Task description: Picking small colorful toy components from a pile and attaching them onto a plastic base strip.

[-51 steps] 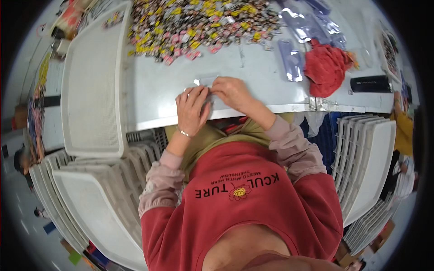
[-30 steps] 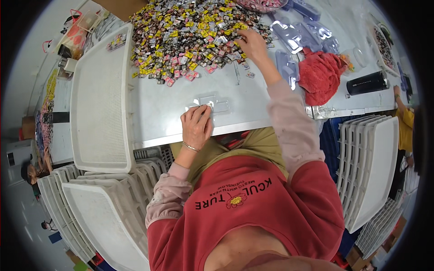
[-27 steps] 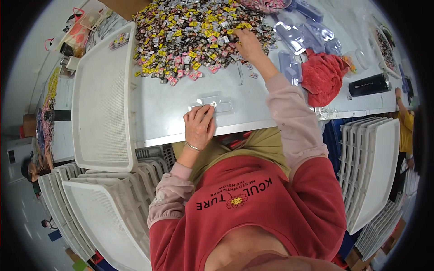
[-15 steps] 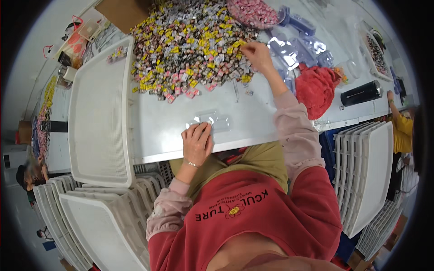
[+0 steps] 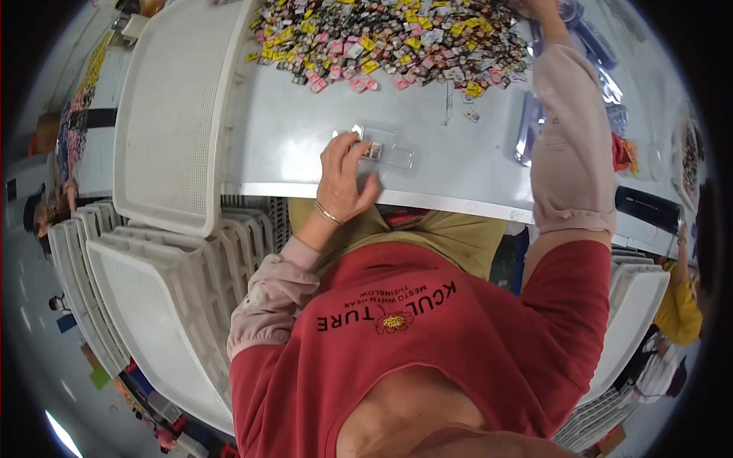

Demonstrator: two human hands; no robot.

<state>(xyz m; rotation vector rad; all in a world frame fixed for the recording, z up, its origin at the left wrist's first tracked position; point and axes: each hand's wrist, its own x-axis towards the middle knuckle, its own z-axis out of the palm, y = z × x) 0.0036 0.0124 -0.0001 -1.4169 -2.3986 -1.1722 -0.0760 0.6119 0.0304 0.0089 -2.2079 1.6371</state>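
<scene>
My left hand (image 5: 343, 177) is over a clear plastic tray (image 5: 398, 158) near the front edge of the table. Its bent fingertips rest on a small packet (image 5: 372, 150) in one of the tray's compartments, while the thumb stands apart. My right arm stretches far forward. The right hand (image 5: 534, 8) is at the far right of a wide heap of small wrapped packets (image 5: 382, 46) in yellow, pink, black and white. The upper edge of the view cuts off its fingers, so whatever they hold is hidden.
A large white mesh tray (image 5: 169, 114) leans on the table at left, above stacked white trays (image 5: 164, 305). Clear bluish plastic packaging (image 5: 528, 126) lies beside my right arm. A black bottle (image 5: 649, 210) is at far right. A co-worker in a yellow sleeve (image 5: 679, 305) is beyond.
The view has shifted, with the heap now higher in it. My right hand has moved farther out to the right. My left thumb has spread, and a packet now shows under the left fingertips.
</scene>
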